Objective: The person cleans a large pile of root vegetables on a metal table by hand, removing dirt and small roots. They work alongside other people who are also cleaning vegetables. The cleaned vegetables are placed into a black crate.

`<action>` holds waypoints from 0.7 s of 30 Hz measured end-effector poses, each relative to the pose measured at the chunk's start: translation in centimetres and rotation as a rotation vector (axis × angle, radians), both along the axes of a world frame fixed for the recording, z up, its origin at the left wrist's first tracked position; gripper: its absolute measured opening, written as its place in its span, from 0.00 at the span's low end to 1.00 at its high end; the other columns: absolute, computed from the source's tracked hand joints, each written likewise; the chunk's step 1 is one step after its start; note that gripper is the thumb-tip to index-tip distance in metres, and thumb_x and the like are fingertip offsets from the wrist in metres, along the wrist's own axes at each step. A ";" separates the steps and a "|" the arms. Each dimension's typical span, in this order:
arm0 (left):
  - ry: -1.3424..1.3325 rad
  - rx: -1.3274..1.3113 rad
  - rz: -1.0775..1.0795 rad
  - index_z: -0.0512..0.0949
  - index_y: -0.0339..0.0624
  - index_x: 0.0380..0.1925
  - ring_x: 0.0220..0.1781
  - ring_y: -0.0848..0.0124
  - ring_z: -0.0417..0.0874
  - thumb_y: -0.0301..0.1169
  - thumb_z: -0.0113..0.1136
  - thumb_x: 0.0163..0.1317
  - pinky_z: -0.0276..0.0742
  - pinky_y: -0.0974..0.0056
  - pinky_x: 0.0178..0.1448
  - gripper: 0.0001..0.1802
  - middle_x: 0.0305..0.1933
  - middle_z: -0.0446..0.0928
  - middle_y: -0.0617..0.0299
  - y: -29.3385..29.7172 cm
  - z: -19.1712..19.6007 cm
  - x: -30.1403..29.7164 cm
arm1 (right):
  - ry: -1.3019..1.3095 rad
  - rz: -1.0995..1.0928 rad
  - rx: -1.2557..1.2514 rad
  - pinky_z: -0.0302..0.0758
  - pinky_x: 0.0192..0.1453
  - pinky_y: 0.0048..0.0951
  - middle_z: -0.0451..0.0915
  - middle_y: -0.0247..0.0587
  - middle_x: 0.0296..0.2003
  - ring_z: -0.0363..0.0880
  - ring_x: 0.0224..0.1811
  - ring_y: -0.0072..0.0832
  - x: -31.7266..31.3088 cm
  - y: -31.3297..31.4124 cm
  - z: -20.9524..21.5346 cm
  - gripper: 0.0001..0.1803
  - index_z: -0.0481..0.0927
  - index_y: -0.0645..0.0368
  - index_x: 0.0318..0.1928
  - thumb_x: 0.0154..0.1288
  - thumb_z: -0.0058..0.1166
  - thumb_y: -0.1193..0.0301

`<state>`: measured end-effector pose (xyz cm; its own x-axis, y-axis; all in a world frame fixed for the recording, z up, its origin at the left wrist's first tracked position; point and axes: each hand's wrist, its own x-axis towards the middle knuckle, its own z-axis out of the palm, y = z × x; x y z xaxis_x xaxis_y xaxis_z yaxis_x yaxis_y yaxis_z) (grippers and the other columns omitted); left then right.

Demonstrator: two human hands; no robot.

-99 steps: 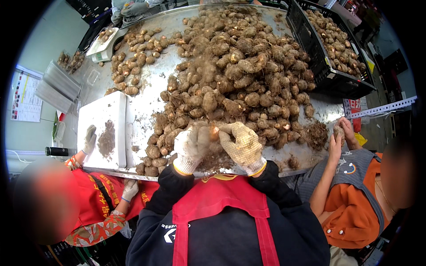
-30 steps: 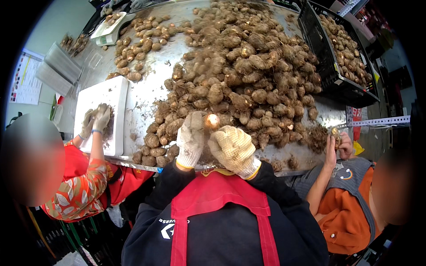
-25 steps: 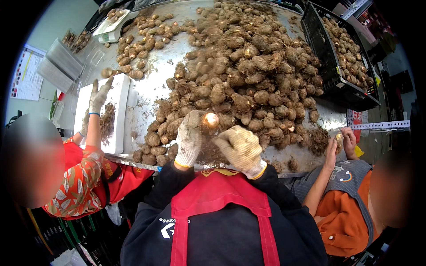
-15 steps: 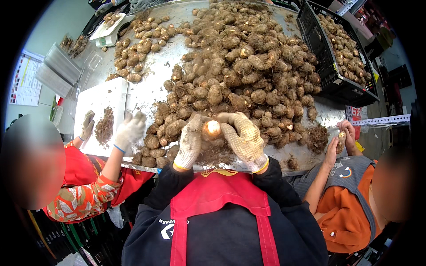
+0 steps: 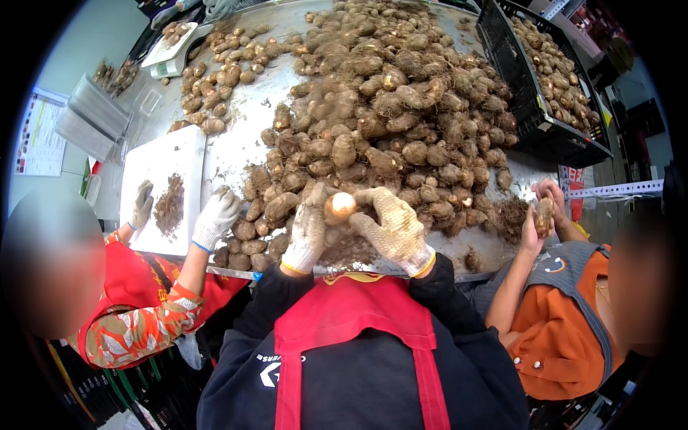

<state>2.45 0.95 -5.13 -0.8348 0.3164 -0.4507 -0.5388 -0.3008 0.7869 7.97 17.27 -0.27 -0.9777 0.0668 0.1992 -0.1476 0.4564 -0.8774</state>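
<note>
A brown taro [image 5: 341, 205] with a pale, round cut end facing up is held over the near edge of the metal table. My left hand [image 5: 308, 231], in a dirty knitted glove, wraps round its left side. On the other side my right hand [image 5: 394, 228], also gloved, has its thumb and forefinger bent against the taro; the palm side is hidden. Just beyond both hands rises a large heap of hairy, soil-covered taros [image 5: 401, 100]. Loose brown root scraps [image 5: 349, 252] lie on the table under my hands.
A black crate [image 5: 541, 122] of taros stands at the right. At the left are a white board [image 5: 150, 165] with root scraps, a weighing scale [image 5: 169, 54] and a smaller taro group [image 5: 215, 86]. Co-workers flank me; a bare hand [image 5: 534, 226] on the right holds a taro.
My right thumb has slid down and nearer to me along the taro, which has shifted slightly left. The left co-worker's gloved hand has moved toward the near taros; the right co-worker's taro has tilted.
</note>
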 end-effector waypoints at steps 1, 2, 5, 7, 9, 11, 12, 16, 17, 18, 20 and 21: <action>-0.016 -0.021 0.006 0.76 0.43 0.40 0.26 0.76 0.81 0.50 0.39 0.75 0.74 0.77 0.22 0.24 0.33 0.81 0.62 0.2 0.5 -0.1 | 0.029 0.038 0.031 0.78 0.40 0.40 0.81 0.50 0.36 0.82 0.38 0.45 -0.2 0.2 -0.6 0.13 0.80 0.61 0.43 0.62 0.62 0.68; -0.033 -0.042 0.013 0.76 0.43 0.40 0.26 0.75 0.81 0.50 0.39 0.76 0.75 0.77 0.22 0.24 0.33 0.81 0.62 0.5 1.3 -0.1 | 0.098 0.039 0.104 0.77 0.40 0.41 0.81 0.50 0.36 0.82 0.37 0.45 -0.1 0.2 -1.1 0.12 0.80 0.61 0.42 0.62 0.62 0.68; 0.094 -0.022 0.078 0.72 0.38 0.55 0.35 0.72 0.84 0.50 0.42 0.75 0.81 0.72 0.32 0.26 0.41 0.81 0.57 -0.2 -2.3 0.2 | 0.331 0.094 0.306 0.75 0.36 0.43 0.80 0.46 0.34 0.80 0.34 0.44 0.4 -0.5 -1.3 0.09 0.80 0.58 0.40 0.61 0.61 0.70; 0.645 -0.349 0.112 0.68 0.36 0.63 0.45 0.67 0.85 0.49 0.43 0.76 0.85 0.66 0.44 0.29 0.50 0.81 0.56 -1.9 -10.9 -0.4 | 0.369 0.142 0.203 0.76 0.37 0.40 0.80 0.44 0.34 0.80 0.34 0.42 0.8 -1.3 -0.4 0.10 0.80 0.58 0.41 0.59 0.62 0.71; 0.287 -0.281 -0.034 0.67 0.35 0.64 0.50 0.65 0.83 0.45 0.41 0.77 0.82 0.64 0.51 0.27 0.54 0.78 0.54 -0.9 -1.5 -0.3 | 0.296 0.152 0.052 0.78 0.43 0.38 0.81 0.45 0.35 0.81 0.37 0.44 0.5 -0.8 -1.0 0.13 0.81 0.59 0.43 0.57 0.64 0.71; 0.255 -0.296 -0.092 0.68 0.35 0.64 0.52 0.65 0.81 0.43 0.39 0.78 0.79 0.64 0.55 0.26 0.56 0.77 0.54 -0.9 0.6 0.2 | 0.175 -0.005 0.074 0.78 0.48 0.39 0.81 0.47 0.42 0.81 0.42 0.44 0.2 -0.5 -0.3 0.20 0.81 0.59 0.51 0.56 0.65 0.70; 0.397 -0.347 -0.075 0.69 0.35 0.63 0.52 0.67 0.81 0.42 0.38 0.78 0.77 0.65 0.56 0.25 0.55 0.77 0.55 -1.1 -0.7 0.5 | 0.152 -0.075 0.110 0.78 0.49 0.39 0.80 0.47 0.45 0.80 0.44 0.44 0.0 -0.4 0.5 0.22 0.81 0.58 0.53 0.56 0.65 0.70; 0.121 -0.240 0.009 0.77 0.39 0.50 0.33 0.78 0.76 0.47 0.38 0.77 0.72 0.72 0.35 0.25 0.37 0.79 0.64 0.6 0.8 0.6 | 0.304 -0.007 0.309 0.77 0.51 0.41 0.79 0.47 0.50 0.79 0.46 0.45 -1.6 -0.7 -0.8 0.21 0.82 0.57 0.52 0.56 0.65 0.69; 0.164 -0.193 0.065 0.79 0.40 0.47 0.27 0.80 0.75 0.49 0.39 0.77 0.69 0.74 0.28 0.25 0.33 0.78 0.65 1.3 0.7 0.9 | 0.343 -0.007 0.357 0.77 0.50 0.40 0.81 0.45 0.46 0.79 0.45 0.44 -1.8 -0.9 -1.7 0.18 0.83 0.56 0.50 0.58 0.64 0.69; 0.145 -0.181 0.093 0.80 0.41 0.44 0.22 0.81 0.73 0.50 0.41 0.76 0.66 0.74 0.24 0.25 0.30 0.78 0.66 1.4 0.8 0.9 | 0.346 0.020 0.328 0.76 0.50 0.42 0.81 0.45 0.47 0.79 0.46 0.44 -1.9 -0.9 -2.4 0.18 0.83 0.55 0.49 0.56 0.64 0.70; 0.046 -0.191 0.116 0.80 0.43 0.41 0.16 0.81 0.70 0.52 0.44 0.74 0.61 0.75 0.17 0.25 0.26 0.77 0.68 1.4 1.2 1.0 | 0.346 0.072 0.266 0.76 0.51 0.44 0.81 0.44 0.47 0.79 0.47 0.45 -1.7 -0.8 -3.5 0.19 0.84 0.54 0.48 0.52 0.64 0.73; -0.035 -0.213 0.114 0.80 0.44 0.40 0.14 0.81 0.68 0.53 0.46 0.73 0.58 0.75 0.15 0.25 0.25 0.77 0.68 1.4 1.6 0.9 | 0.434 0.021 0.249 0.76 0.50 0.44 0.83 0.41 0.44 0.79 0.45 0.43 -1.8 -1.3 -3.8 0.16 0.84 0.53 0.44 0.51 0.64 0.73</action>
<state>3.39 2.32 -3.51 -0.8424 0.1160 -0.5262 -0.5389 -0.1907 0.8205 6.16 15.98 -4.08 -0.8018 -0.0532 0.5952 -0.4863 0.6369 -0.5982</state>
